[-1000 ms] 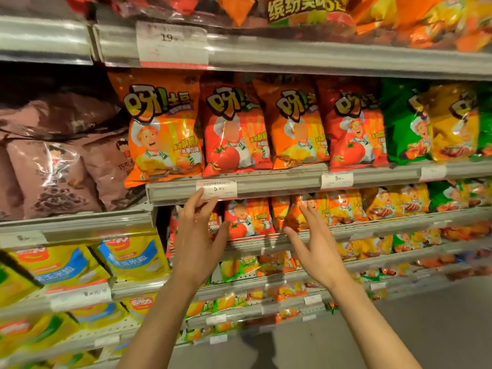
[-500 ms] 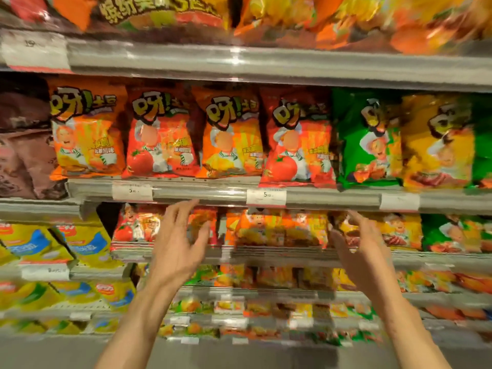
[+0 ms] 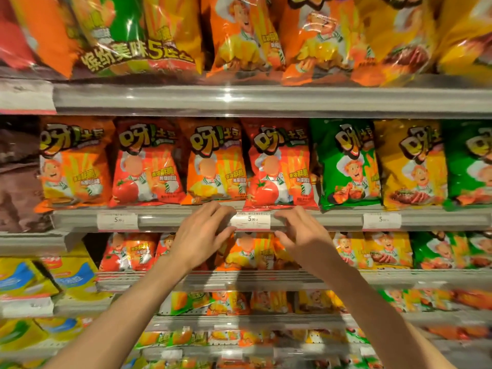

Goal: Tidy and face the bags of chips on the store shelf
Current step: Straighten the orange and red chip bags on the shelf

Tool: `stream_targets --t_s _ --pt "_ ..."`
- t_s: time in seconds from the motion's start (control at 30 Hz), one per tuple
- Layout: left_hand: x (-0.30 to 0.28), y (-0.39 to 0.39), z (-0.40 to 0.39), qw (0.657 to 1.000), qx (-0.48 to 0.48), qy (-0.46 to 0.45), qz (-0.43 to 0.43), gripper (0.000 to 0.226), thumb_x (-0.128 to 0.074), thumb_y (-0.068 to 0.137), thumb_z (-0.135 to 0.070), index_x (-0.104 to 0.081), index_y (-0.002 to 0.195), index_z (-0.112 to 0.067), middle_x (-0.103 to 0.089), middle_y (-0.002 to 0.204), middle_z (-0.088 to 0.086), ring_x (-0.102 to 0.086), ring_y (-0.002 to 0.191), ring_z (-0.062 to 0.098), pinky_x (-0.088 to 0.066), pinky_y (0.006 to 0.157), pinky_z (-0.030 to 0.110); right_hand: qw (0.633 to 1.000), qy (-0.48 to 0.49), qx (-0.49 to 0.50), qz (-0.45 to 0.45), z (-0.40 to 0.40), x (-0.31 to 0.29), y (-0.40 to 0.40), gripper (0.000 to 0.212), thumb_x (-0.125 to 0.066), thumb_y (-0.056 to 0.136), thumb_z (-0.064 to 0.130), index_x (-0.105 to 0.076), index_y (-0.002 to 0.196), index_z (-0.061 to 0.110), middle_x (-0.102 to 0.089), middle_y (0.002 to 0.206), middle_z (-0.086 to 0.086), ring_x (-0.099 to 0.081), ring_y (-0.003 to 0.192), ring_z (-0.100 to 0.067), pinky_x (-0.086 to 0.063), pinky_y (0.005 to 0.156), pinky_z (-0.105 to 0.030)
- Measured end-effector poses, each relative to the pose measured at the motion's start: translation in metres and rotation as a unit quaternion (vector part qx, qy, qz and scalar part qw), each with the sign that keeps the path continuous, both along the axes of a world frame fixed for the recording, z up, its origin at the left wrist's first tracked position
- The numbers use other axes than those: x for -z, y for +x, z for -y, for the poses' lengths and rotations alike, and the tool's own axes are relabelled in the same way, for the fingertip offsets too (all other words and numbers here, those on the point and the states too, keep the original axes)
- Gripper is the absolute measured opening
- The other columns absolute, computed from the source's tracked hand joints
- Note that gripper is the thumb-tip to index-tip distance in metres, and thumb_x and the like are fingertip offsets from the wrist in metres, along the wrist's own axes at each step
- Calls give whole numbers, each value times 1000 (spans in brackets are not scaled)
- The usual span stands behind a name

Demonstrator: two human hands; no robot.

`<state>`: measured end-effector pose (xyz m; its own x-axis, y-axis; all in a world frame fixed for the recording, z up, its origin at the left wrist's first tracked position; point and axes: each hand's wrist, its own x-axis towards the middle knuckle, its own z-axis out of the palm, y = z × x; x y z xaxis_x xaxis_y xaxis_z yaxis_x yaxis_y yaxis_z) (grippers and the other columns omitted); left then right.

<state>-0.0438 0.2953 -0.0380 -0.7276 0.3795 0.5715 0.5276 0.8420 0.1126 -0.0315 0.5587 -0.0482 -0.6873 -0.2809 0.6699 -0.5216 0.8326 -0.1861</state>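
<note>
A row of chip bags stands upright on the middle shelf (image 3: 332, 218): orange (image 3: 76, 166), red tomato (image 3: 146, 166), orange (image 3: 215, 166), red tomato (image 3: 279, 169), green (image 3: 348, 166), yellow (image 3: 410, 166). The second red tomato bag hangs slightly over the shelf lip. My left hand (image 3: 201, 233) and my right hand (image 3: 299, 233) rest at the shelf's front rail, one on each side of a white price tag (image 3: 250, 221). Their fingers curl apart against the rail and hold nothing. Both hands sit just below the red tomato bag and the orange bag beside it.
Larger chip bags (image 3: 239, 35) fill the shelf above, overhanging its rail. Lower shelves (image 3: 266, 280) carry smaller bags of the same brand. Brown bags (image 3: 16, 177) and yellow-blue bags (image 3: 40, 275) fill the neighbouring bay on the left.
Both hands have risen from in front of the lower shelf to the middle shelf's rail and come closer together. The view has moved in closer and shifted right along the shelf.
</note>
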Motion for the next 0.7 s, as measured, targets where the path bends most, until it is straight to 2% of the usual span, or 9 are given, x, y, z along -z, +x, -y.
stream_targets --t_s 0.13,0.23,0.3,0.4,0.5,0.57,0.63,0.7 --pt "3 -7 1 999 16 42 -11 30 -74 86 -35 -63 111 -22 -60 96 -8 -60 90 16 -50 69 29 999 -16 11 30 6 1 -4 31 -72 86 19 -65 116 19 -59 100 5 -59 88 -13 -50 71 -23" --pt "6 -9 2 997 21 73 -9 29 -76 85 -35 -65 109 -23 -59 94 -12 -59 89 11 -45 70 23 988 -68 11 140 6 -11 1 30 -67 91 29 -60 120 31 -56 100 18 -54 87 -1 -46 74 -22" --pt "8 -9 3 996 22 86 0 29 -76 84 -34 -65 110 -24 -58 93 -12 -58 89 9 -44 71 21 968 -136 27 209 6 -29 4 23 -62 93 35 -58 115 39 -58 94 18 -56 84 -3 -47 71 -25" --pt "7 -10 3 995 23 96 12 30 -76 84 -33 -64 111 -26 -57 93 -13 -57 88 8 -42 70 21 972 -166 -8 169 17 -63 1 16 -62 95 36 -60 111 35 -63 88 14 -60 80 -7 -52 70 -26" --pt "6 -10 3 994 22 102 24 30 -75 84 -35 -63 111 -29 -55 91 -16 -56 87 7 -41 68 22 976 -140 -43 162 47 -95 -17 28 -63 95 34 -60 122 26 -65 100 9 -63 85 -7 -56 77 -28" --pt "6 -10 3 993 23 108 32 30 -73 83 -36 -63 111 -30 -55 91 -16 -56 88 7 -42 69 22 981 -106 -35 161 72 -111 -36 42 -65 95 32 -54 134 19 -67 118 1 -66 91 -11 -57 84 -32" --pt "6 -10 3 993 23 112 37 29 -72 83 -36 -63 110 -30 -56 92 -15 -56 89 7 -41 70 21 980 -74 -11 184 95 -122 -54 57 -64 95 33 -43 145 14 -61 135 -8 -65 110 -23 -53 94 -39" --pt "6 -10 4 992 19 115 41 29 -71 83 -38 -63 110 -30 -57 94 -16 -55 91 6 -40 71 20 973 -49 21 226 111 -129 -68 68 -62 96 36 -33 151 9 -59 137 -15 -58 123 -33 -48 100 -41"
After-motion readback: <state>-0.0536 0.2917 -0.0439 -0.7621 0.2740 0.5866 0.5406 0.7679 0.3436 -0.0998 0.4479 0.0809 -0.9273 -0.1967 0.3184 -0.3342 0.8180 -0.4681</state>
